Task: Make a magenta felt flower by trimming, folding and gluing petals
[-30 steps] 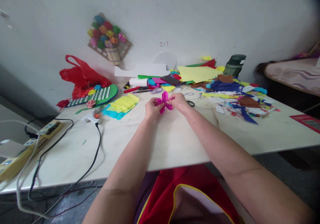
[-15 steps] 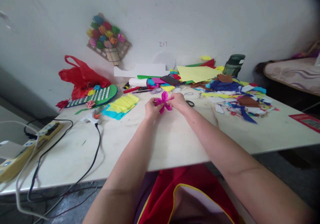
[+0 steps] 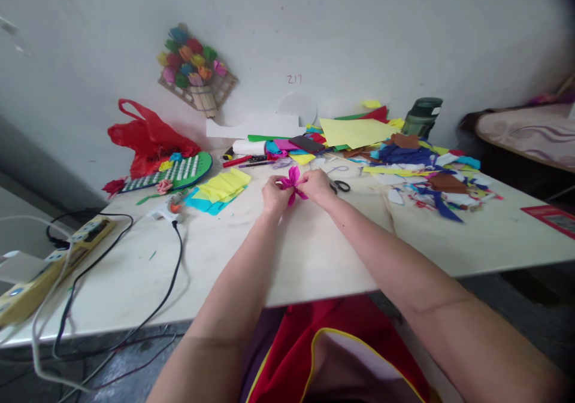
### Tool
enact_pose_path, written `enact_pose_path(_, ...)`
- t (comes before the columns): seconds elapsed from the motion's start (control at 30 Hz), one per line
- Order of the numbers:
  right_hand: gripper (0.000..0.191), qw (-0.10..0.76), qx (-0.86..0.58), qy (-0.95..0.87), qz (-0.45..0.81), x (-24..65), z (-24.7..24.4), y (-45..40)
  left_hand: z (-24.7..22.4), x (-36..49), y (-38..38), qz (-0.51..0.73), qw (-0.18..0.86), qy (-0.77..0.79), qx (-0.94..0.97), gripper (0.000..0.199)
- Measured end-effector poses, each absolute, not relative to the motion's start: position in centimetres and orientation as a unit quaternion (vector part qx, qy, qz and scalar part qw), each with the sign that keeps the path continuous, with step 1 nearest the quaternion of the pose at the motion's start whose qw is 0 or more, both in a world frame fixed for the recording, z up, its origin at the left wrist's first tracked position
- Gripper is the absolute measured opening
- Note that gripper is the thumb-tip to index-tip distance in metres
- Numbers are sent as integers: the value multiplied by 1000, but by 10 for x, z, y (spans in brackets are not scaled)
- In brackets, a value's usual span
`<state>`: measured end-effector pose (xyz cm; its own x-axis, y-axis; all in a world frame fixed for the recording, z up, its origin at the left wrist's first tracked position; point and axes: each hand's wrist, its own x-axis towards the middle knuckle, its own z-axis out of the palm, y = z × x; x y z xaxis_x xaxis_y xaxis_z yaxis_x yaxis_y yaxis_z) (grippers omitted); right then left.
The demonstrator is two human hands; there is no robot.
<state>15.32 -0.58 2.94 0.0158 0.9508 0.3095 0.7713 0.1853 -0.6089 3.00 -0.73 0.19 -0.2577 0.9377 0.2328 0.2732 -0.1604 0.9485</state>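
Nearest, a red cloth with yellow edging (image 3: 291,349) at the person's lap, then the pale tabletop (image 3: 323,241). Off left, a corded glue gun (image 3: 168,214). Mid-table, a magenta paper flower (image 3: 293,176) between both hands: left hand (image 3: 275,196) pinching its left side, right hand (image 3: 317,186) pinching its right, fingers closed on petals; exact fingertip contact too small to read. Black-handled scissors (image 3: 336,185) just beside the right hand. Farther right, heaped coloured scraps (image 3: 404,156); behind, a dark green bottle (image 3: 418,121). On the wall, a tilted paper-flower bouquet (image 3: 191,61).
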Motion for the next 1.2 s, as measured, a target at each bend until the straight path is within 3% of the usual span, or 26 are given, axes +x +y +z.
enact_pose_path(0.23,23,317,-609,-721,93,144,20,-8,2,30,-11,528,305,602,515,41)
enact_pose_path(0.33,19,360,-584,-714,140,148,20,-5,2,28,-11,557,391,566,466,48)
enact_pose_path(0.5,15,442,-535,-638,332,161,24,4,-1,23,-12,589,517,458,420,62)
enact_pose_path(0.77,15,576,-541,-476,386,181,30,14,-4,18,-10,582,568,405,419,68)
enact_pose_path(1.2,22,514,-538,-511,430,183,27,12,-1,15,-16,565,582,344,473,86)
